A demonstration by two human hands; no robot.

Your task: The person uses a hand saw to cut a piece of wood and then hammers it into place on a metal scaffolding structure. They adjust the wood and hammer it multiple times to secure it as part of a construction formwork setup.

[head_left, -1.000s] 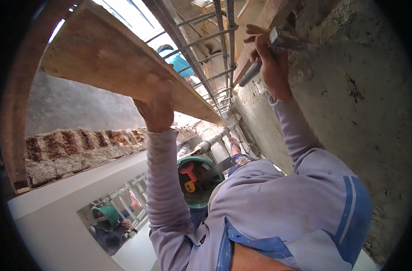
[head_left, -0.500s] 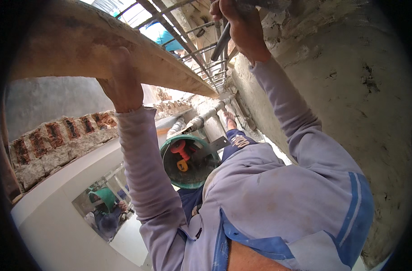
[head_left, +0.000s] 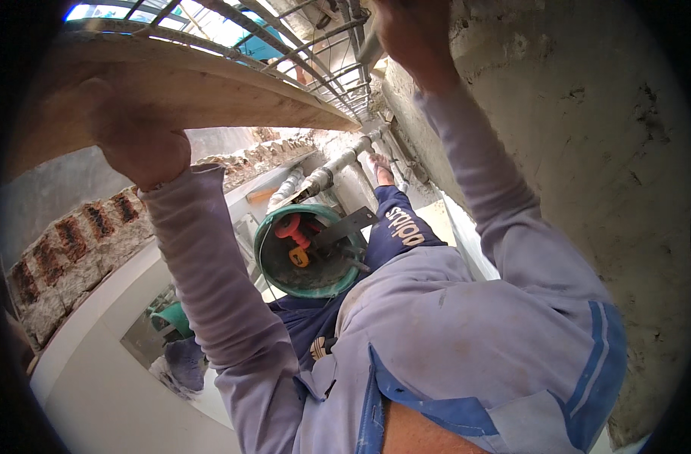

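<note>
A long wooden board [head_left: 232, 87] crosses the upper left, its far end by the steel bars. My left hand [head_left: 141, 147], smeared by motion, grips its lower edge with the thumb against the near face; the other fingers are hidden. High at the top edge, my right hand [head_left: 417, 38] is closed round a hammer, whose grey handle [head_left: 370, 45] shows beside the fingers. The hammer's head is out of view. Below and between my arms, a green bucket [head_left: 266, 261] holds a red reel [head_left: 291, 227], a yellow tool [head_left: 298, 257] and a flat metal blade [head_left: 345, 228].
A lattice of steel bars [head_left: 315, 53] runs above the board. Rough plastered wall [head_left: 588, 189] rises close on my right. Broken brickwork [head_left: 73, 238] and a white ledge [head_left: 80, 363] lie left. Pipes [head_left: 323, 178] run past my foot [head_left: 381, 168]. A turquoise-clothed person [head_left: 258, 47] is beyond the bars.
My left hand has moved left and down relative to the view, and the board sits farther left. My right hand has risen, taking the hammer's head out of the picture.
</note>
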